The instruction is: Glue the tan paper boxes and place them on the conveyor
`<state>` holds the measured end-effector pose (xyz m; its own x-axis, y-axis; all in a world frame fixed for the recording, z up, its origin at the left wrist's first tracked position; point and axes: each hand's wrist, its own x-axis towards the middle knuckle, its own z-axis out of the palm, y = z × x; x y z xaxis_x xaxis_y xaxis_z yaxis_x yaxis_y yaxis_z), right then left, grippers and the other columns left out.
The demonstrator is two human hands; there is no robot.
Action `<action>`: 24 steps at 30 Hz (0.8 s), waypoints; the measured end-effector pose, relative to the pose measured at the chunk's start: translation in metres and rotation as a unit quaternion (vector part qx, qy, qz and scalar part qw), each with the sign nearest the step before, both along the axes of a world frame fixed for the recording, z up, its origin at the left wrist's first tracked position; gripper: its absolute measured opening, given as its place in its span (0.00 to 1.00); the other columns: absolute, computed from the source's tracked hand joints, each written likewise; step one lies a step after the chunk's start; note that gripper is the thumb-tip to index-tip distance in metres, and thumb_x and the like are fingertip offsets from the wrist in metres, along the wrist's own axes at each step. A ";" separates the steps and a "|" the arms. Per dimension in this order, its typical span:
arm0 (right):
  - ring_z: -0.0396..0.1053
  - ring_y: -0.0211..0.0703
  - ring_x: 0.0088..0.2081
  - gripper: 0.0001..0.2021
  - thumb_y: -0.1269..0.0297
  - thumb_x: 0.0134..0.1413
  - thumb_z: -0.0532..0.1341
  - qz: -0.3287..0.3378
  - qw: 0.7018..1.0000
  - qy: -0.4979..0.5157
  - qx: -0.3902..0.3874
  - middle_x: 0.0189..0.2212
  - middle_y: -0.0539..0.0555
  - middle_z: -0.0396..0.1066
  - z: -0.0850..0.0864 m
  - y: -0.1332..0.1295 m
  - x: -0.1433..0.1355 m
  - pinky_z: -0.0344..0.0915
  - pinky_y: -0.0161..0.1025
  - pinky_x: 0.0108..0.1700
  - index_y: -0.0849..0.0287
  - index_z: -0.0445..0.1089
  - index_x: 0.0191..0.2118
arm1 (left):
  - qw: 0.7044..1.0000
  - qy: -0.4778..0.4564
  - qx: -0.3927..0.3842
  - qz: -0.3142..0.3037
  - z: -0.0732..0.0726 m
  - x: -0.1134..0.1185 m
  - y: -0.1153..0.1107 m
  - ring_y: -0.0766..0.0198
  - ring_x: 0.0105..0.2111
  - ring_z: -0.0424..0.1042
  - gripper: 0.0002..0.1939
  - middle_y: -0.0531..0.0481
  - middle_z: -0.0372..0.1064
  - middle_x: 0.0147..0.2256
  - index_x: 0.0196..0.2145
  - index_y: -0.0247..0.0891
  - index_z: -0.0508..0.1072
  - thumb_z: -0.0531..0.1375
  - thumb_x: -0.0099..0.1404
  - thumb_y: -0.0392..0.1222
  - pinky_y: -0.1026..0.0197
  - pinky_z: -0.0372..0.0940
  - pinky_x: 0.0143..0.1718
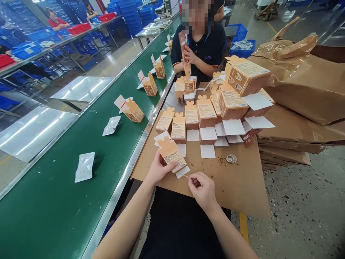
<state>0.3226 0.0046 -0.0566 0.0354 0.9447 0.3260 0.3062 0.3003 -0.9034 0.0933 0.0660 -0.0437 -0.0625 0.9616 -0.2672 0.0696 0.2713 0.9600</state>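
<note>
My left hand [159, 167] is closed around the side of a small orange-brown carton [172, 154], tilted, with a white flap sticking out at its lower end. Beside that flap, my right hand [202, 189] pinches a thin pale stick [185, 176] between thumb and fingers. The stick's tip points at the carton's lower edge; whether it touches, I cannot tell. Just beyond the hands stand several similar cartons [179, 127] with white flaps hanging open. Right of them, a small clear dish [231, 158] sits by scattered brown specks [221, 160] on the cardboard-covered table [229, 190].
A green conveyor belt [54, 212] runs along my left, carrying silver pouches [84, 167] and open cartons [132, 109]. Opposite me a person [198, 54] holds a flat carton piece. Brown paper-wrapped bundles [304, 86] are stacked on the right. Other people sit at a far table.
</note>
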 end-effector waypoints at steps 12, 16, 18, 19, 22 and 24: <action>0.75 0.41 0.27 0.11 0.62 0.73 0.70 -0.095 0.995 0.030 0.002 0.28 0.53 0.79 0.014 -0.024 0.057 0.76 0.36 0.29 0.53 0.83 0.35 | 0.992 0.113 0.058 -0.005 -0.014 0.022 -0.043 0.30 0.55 0.86 0.35 0.39 0.86 0.53 0.58 0.49 0.81 0.83 0.55 0.57 0.28 0.81 0.59; 0.75 0.41 0.26 0.10 0.63 0.73 0.70 -0.097 0.994 0.038 0.008 0.27 0.52 0.78 0.018 -0.032 0.061 0.76 0.36 0.28 0.53 0.83 0.35 | 0.988 0.143 0.064 -0.002 -0.018 0.030 -0.045 0.31 0.53 0.86 0.34 0.41 0.87 0.51 0.58 0.51 0.80 0.81 0.57 0.56 0.28 0.81 0.57; 0.75 0.41 0.25 0.11 0.64 0.74 0.70 -0.087 0.995 0.038 0.017 0.27 0.51 0.78 0.020 -0.033 0.058 0.76 0.36 0.29 0.53 0.83 0.35 | 0.985 0.155 0.074 -0.003 -0.016 0.032 -0.044 0.32 0.51 0.87 0.33 0.41 0.87 0.50 0.58 0.51 0.80 0.81 0.57 0.55 0.29 0.82 0.56; 0.75 0.40 0.25 0.11 0.65 0.73 0.70 -0.080 0.996 0.039 0.024 0.27 0.51 0.78 0.021 -0.034 0.057 0.75 0.36 0.29 0.53 0.83 0.35 | 0.984 0.163 0.077 -0.001 -0.015 0.031 -0.043 0.33 0.51 0.87 0.32 0.41 0.87 0.50 0.57 0.51 0.80 0.81 0.57 0.55 0.29 0.82 0.55; 0.74 0.39 0.25 0.09 0.67 0.73 0.70 -0.067 0.996 0.040 0.037 0.27 0.50 0.78 0.025 -0.036 0.054 0.75 0.34 0.28 0.53 0.83 0.36 | 0.977 0.195 0.076 0.048 -0.008 0.011 -0.045 0.33 0.52 0.87 0.32 0.41 0.87 0.49 0.53 0.48 0.79 0.82 0.55 0.55 0.30 0.83 0.57; 0.74 0.39 0.25 0.09 0.68 0.73 0.70 -0.064 0.996 0.038 0.041 0.27 0.50 0.77 0.026 -0.039 0.057 0.74 0.34 0.27 0.53 0.83 0.37 | 0.962 0.228 0.073 0.129 0.000 -0.019 -0.049 0.33 0.56 0.86 0.35 0.40 0.86 0.52 0.54 0.46 0.78 0.83 0.52 0.56 0.31 0.82 0.61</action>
